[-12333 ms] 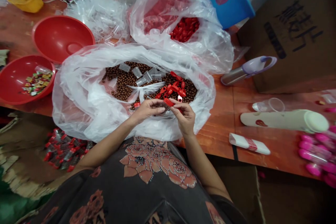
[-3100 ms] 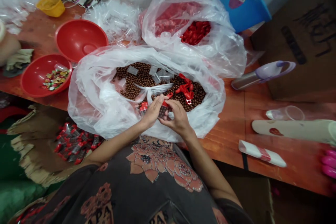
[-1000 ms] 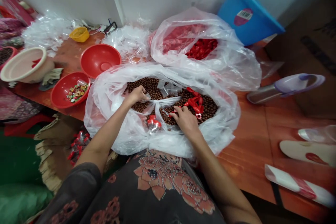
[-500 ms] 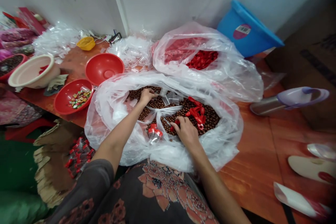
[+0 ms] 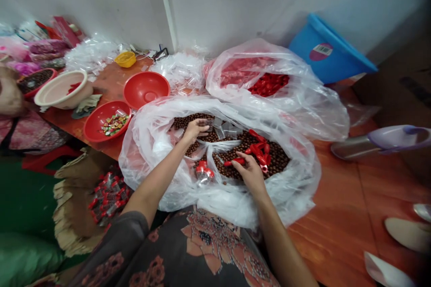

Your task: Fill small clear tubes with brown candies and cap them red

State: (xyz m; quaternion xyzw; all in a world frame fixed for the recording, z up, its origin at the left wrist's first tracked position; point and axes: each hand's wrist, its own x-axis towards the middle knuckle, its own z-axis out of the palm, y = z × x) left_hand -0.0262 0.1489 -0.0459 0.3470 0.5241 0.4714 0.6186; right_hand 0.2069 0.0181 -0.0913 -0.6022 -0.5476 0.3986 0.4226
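Note:
A white plastic bag (image 5: 151, 136) lies open, full of small brown balls (image 5: 278, 157). Inside its far part, my left hand (image 5: 195, 129) pinches what looks like a clear plastic container, mostly hidden by the fingers. Several more clear containers (image 5: 230, 130) lie just right of it on the balls. My right hand (image 5: 252, 174) grips a red cap (image 5: 232, 162) between thumb and fingers, low over the balls. A cluster of loose red caps (image 5: 261, 150) rests right beyond that hand. Near the bag's front fold sit clear containers with red tops (image 5: 204, 171).
Behind stands another bag (image 5: 232, 60) of red pieces, beside a blue bin (image 5: 332, 51). Red bowls (image 5: 146, 89) and a cream basin (image 5: 63, 89) are at left. Below is a torn carton (image 5: 72, 215) with filled red-topped containers (image 5: 109, 195). A steel flask (image 5: 350, 147) lies right.
Both hands have parted from a filled red-topped container held together. The left has reached to the clear containers, the right to a red cap. The view has tilted up and turned left.

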